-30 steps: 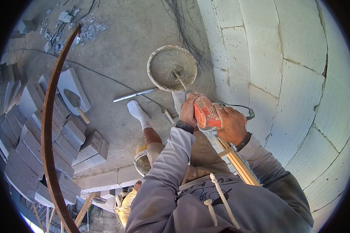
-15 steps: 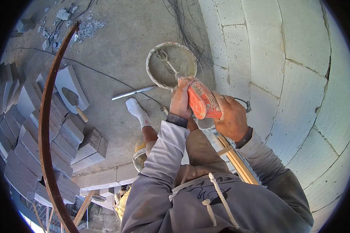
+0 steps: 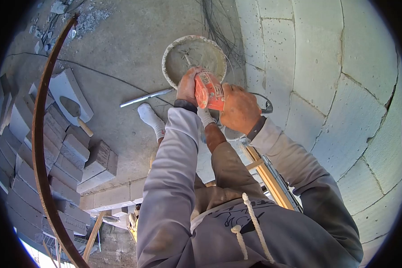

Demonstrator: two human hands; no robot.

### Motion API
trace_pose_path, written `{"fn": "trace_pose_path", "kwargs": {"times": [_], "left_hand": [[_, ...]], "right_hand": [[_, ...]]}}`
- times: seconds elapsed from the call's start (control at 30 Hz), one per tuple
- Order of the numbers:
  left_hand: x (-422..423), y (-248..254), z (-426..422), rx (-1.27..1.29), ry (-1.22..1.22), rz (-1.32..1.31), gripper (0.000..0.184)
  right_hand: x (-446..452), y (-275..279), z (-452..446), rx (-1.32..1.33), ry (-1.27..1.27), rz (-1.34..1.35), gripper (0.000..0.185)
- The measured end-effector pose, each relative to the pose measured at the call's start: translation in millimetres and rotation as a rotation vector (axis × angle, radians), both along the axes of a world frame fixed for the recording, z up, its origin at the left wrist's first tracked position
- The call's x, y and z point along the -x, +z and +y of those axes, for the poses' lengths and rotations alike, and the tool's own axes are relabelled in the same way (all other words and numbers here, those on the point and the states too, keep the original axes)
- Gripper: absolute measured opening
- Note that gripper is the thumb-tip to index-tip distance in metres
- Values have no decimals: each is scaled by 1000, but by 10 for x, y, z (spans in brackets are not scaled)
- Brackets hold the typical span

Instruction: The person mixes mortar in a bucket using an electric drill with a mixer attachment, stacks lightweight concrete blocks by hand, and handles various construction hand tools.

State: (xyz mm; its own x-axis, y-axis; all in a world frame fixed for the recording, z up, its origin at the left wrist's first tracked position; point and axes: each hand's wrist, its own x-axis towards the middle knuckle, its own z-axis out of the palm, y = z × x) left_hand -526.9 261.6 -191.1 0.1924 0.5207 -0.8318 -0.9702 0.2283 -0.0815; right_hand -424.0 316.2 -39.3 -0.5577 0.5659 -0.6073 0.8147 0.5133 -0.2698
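At the person's side of the bucket point(image 3: 165, 62), the red drill point(image 3: 209, 93) points its long axis toward it; the left hand point(image 3: 187, 87), nearer the bucket, grips the front, the right hand point(image 3: 241, 108) clasps the rear. Its rod point(image 3: 187, 59) seems to reach the mortar point(image 3: 210, 54).

Two hands point(image 3: 187, 86) point(image 3: 240, 108), one power tool point(image 3: 209, 91), one tub point(image 3: 164, 65), one trowel point(image 3: 70, 107).

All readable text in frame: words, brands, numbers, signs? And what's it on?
Nothing reads with certainty.
Red tool: pale lettering on the casing, too blurred to read.
Hoodie: dark letters above the drawing on the front, too warped and folded to read.
Left sock: small red mark, can't tell if it's text.
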Motion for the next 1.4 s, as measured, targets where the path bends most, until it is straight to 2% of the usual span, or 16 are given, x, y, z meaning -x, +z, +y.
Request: {"fn": "trace_pose_path", "kwargs": {"times": [0.07, 0.27, 0.4, 0.5, 0.7, 0.93, 0.97, 1.07, 1.17, 1.3, 1.4], "left_hand": [[78, -24, 114, -16, -35, 63, 18], [121, -60, 169, -18, -21, -2, 15], [118, 132, 210, 1, 44, 69, 14], [91, 69, 252, -27, 43, -90, 13], [-124, -122, 210, -8, 184, -47, 14], [-224, 171, 124, 92, 144, 78, 18], [-236, 252, 89, 67, 137, 4, 21], [-411, 68, -35, 110, 155, -19, 22], [-490, 85, -224, 51, 160, -60, 22], [-451, 369, -368, 78, 147, -149, 23], [-427, 937, -294, 63, 110, -65, 25]], "right_hand": [[82, -23, 87, 9, -35, 5, 31], [105, -47, 146, -13, -48, 30, 33], [179, 10, 243, -10, 5, -21, 34], [217, 57, 379, 12, 25, -51, 32], [230, 96, 555, 42, 90, -78, 32], [-76, 28, 432, 48, 49, -19, 33], [-143, 13, 393, 41, 34, -17, 33], [-280, 1, 256, 38, 13, -19, 36], [-342, 73, 73, 57, 24, -11, 38], [-402, 304, -86, 24, 18, 79, 41], [-429, 717, -53, 35, -17, 81, 47]]}}
